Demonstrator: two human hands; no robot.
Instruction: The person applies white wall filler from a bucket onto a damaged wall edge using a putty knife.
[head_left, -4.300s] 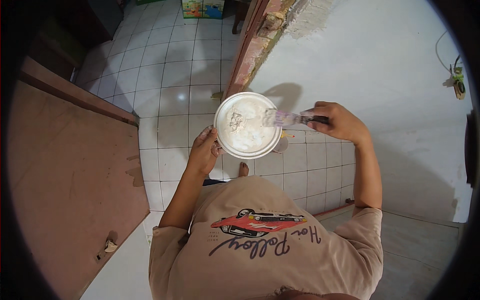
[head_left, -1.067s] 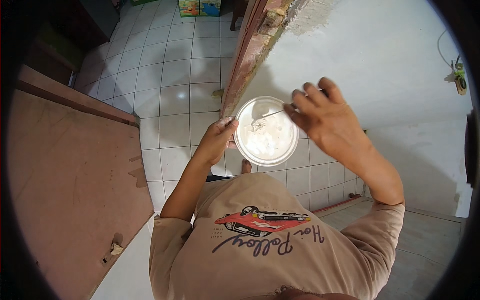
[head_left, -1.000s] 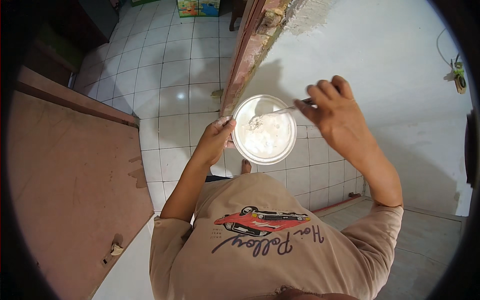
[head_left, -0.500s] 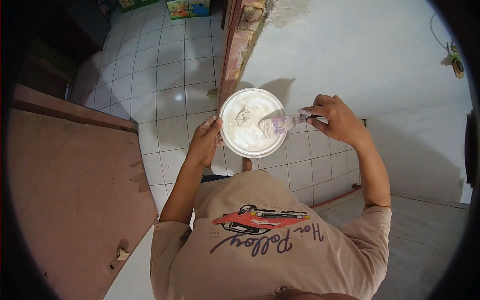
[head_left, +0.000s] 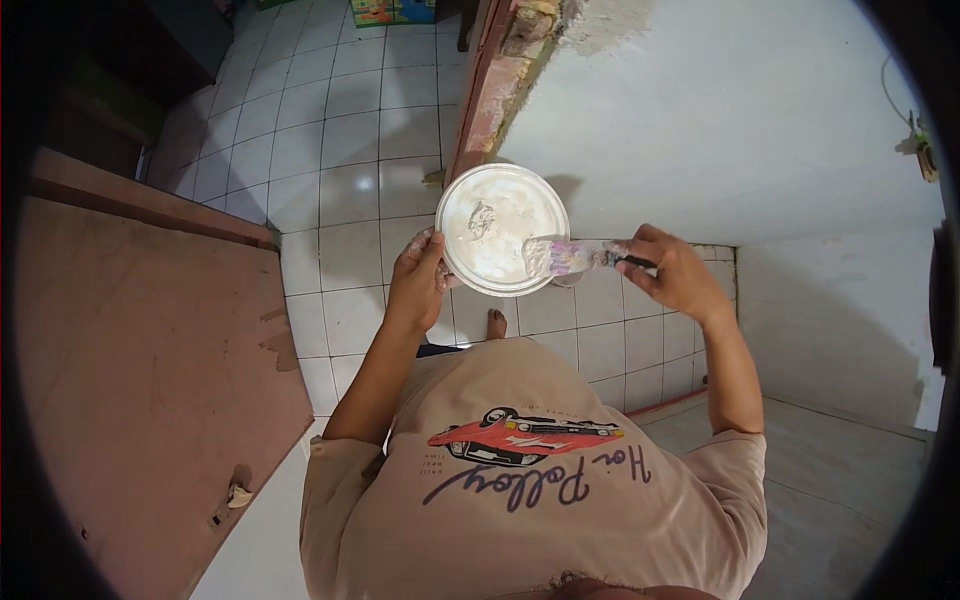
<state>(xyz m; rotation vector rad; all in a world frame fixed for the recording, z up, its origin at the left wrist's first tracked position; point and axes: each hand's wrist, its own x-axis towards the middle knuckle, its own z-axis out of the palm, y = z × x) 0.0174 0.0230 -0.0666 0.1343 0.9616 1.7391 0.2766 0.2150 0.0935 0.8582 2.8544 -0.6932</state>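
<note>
A round white container (head_left: pixel 512 292) is held up in front of the tan shirt (head_left: pixel 560 540), its open top facing the camera, and pale paste (head_left: pixel 500 262) is spread across its inside. Its rim is clasped at about eight o'clock by the left grip (head_left: pixel 418 280), the thumb laid at the edge and the other fingers partly hidden behind the side. A small rough lump (head_left: pixel 482 220) is seen in the paste toward ten o'clock. The right grip (head_left: pixel 675 272), beyond the rim between three and four o'clock, is closed around the dark handle of a putty knife (head_left: pixel 575 257), whose blade is passed over the rim at four o'clock and is coated with paste at its tip. Whether the rim is touched by the blade cannot be told. Below, a bare foot (head_left: pixel 496 323) is seen at six o'clock on the white tiled floor (head_left: pixel 345 260). A white wall (head_left: pixel 700 120) is placed toward two o'clock, a brown door panel (head_left: pixel 160 370) toward eight, and a colourful box (head_left: pixel 393 10) is cut off by the upper edge at eleven.
</note>
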